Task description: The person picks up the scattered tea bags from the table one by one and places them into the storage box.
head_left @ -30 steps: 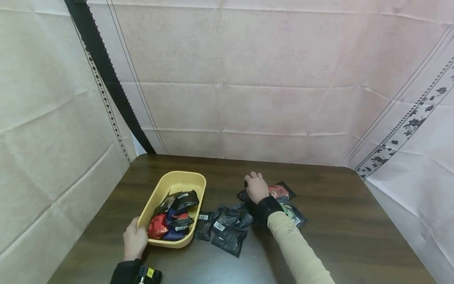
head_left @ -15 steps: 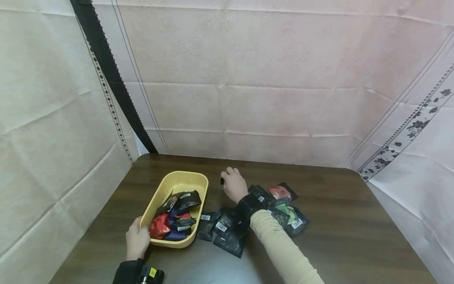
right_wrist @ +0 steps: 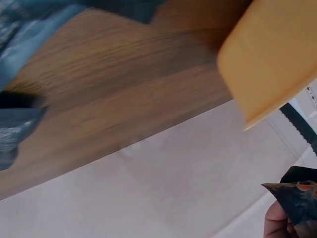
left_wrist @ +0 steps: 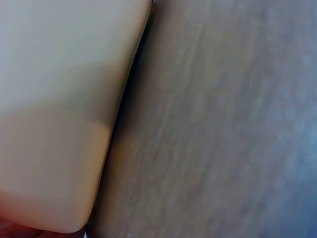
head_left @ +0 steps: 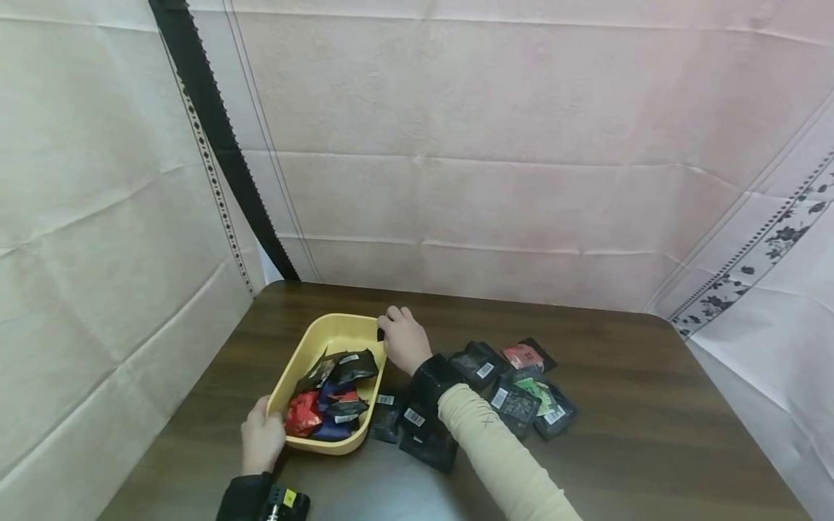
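Observation:
A yellow plastic bin (head_left: pixel 345 331) stands at the left of the table in the head view, with black, red and blue packets (head_left: pixel 334 428) inside. My left hand (head_left: pixel 263 436) grips its near left corner; in the left wrist view the bin's wall (left_wrist: pixel 54 139) fills the left side. At the bin's far right rim is my right hand (head_left: pixel 404 341), pinching a small dark printed packet (right_wrist: pixel 300 204), best seen in the right wrist view. Most of that packet is hidden behind the hand in the head view.
On the brown wooden table (head_left: pixel 619 405) several dark packets (head_left: pixel 428 441) lie just right of the bin, partly under the right forearm. A further group of packets (head_left: pixel 516 407), one with a red label (head_left: pixel 523 356), spreads farther right. Pale cloth (head_left: pixel 489 202) hangs behind.
My right hand has moved left from the right-hand packets to the bin's rim, carrying the dark packet. My left hand keeps its grip on the bin. The head view has shifted slightly.

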Demonstrator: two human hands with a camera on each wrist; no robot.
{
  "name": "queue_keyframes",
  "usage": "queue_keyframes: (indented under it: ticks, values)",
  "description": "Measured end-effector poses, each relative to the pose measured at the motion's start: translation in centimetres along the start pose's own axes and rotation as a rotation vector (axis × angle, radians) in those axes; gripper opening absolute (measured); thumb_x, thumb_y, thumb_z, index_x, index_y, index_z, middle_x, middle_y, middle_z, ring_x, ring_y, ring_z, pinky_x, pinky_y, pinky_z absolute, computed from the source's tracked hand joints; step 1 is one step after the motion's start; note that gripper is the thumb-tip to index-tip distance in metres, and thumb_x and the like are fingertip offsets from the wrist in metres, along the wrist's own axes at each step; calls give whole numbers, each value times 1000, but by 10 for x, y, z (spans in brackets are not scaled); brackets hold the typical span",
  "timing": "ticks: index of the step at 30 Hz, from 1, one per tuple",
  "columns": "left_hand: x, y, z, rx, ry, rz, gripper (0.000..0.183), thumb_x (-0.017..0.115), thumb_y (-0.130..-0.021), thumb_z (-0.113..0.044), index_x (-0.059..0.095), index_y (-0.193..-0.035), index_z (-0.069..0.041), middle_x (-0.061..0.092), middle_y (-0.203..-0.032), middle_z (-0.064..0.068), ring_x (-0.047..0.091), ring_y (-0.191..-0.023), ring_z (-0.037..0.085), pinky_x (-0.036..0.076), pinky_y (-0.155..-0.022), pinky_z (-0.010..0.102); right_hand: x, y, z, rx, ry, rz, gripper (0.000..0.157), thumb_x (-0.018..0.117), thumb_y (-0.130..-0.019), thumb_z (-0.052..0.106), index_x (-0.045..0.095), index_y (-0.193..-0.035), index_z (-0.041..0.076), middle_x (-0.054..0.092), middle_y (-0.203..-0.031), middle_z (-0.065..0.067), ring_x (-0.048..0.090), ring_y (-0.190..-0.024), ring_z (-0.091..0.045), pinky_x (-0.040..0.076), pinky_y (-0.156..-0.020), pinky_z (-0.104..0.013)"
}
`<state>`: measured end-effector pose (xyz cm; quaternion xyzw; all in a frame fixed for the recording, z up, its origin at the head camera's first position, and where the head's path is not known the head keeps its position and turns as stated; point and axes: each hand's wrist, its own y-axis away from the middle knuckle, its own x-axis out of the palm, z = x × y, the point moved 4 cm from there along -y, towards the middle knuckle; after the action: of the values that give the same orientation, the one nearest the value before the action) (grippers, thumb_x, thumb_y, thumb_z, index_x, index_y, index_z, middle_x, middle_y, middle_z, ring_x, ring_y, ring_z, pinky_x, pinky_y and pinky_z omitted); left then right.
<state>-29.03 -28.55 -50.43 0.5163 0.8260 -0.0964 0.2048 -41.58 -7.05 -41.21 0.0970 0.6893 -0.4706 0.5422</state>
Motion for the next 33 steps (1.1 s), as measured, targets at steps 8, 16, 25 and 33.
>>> queue_keyframes:
  ticks: [8,16,25,33]
  values:
    - [0,1,-1,-12,11,4,40,28,-87,2,38,-125,9,43,-123,33,41,-109,43,30,-92,61,7,-8,23,-94,-2,28,19,58,-82,4,64,-95,16,57,-93,0,50,-81,-17,44,-61,-26]
    - [1,-1,-1,-3,2,-4,39,29,-87,2,40,-124,9,44,-122,34,42,-110,44,31,-92,61,15,-12,37,-102,-22,43,27,58,-81,4,65,-102,21,62,-105,5,56,-93,-16,46,-72,-34]
    - [7,0,1,9,-6,6,39,29,-86,2,41,-123,9,45,-120,34,43,-108,43,32,-90,61,32,-3,34,-48,-200,351,87,59,-75,60,25,-144,20,24,-148,-4,13,-135,-37,24,-98,-60]
    - [1,-5,3,0,0,1,42,28,-86,2,39,-125,9,43,-122,34,42,-109,44,32,-90,60,21,15,24,-65,-232,333,78,55,-80,57,27,-144,22,24,-148,-7,13,-135,-34,29,-96,-58]
